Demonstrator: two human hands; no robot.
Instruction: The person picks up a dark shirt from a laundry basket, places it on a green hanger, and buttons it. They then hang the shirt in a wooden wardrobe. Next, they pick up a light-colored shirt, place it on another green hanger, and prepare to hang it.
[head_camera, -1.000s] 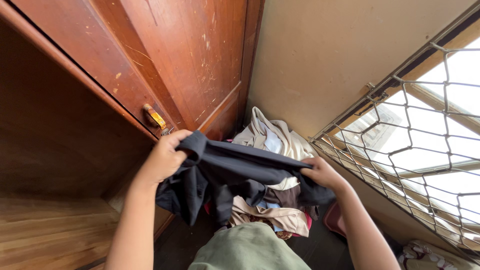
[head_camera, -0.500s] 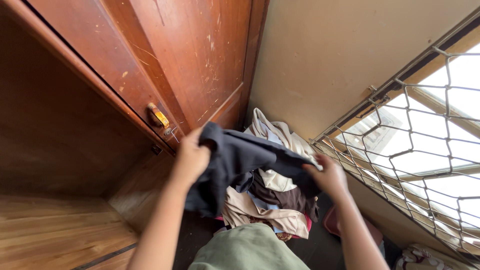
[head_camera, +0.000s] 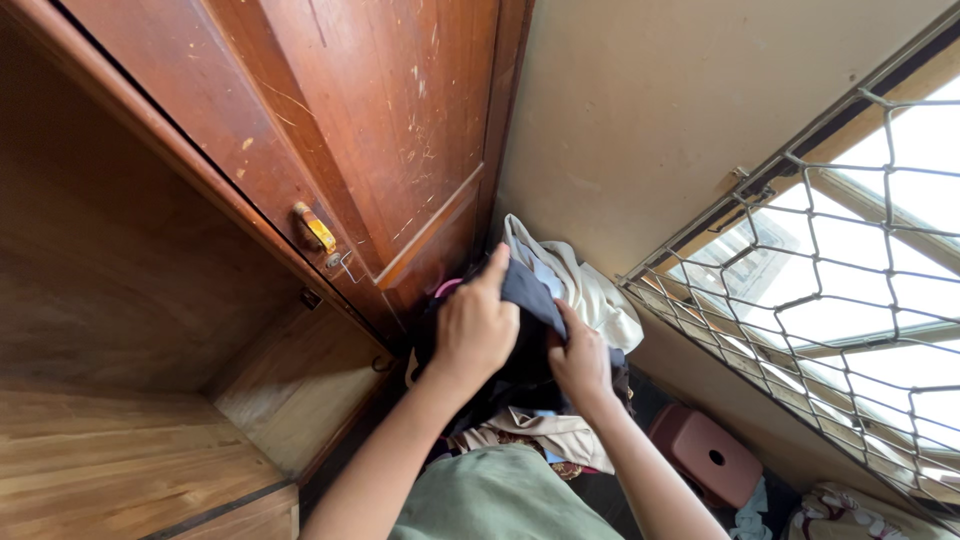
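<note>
A dark navy garment (head_camera: 525, 290), bunched and folded between both hands, is held up over the heap of beige and brown clothes (head_camera: 560, 430) beside the wooden wardrobe door.

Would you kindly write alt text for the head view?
Both hands, left hand and right hand, grip a dark garment above a pile of clothes, beside an open wooden wardrobe and a barred window.

dark navy garment (head_camera: 525, 290), cream cloth (head_camera: 600, 300), pink stool (head_camera: 705, 457).
</note>
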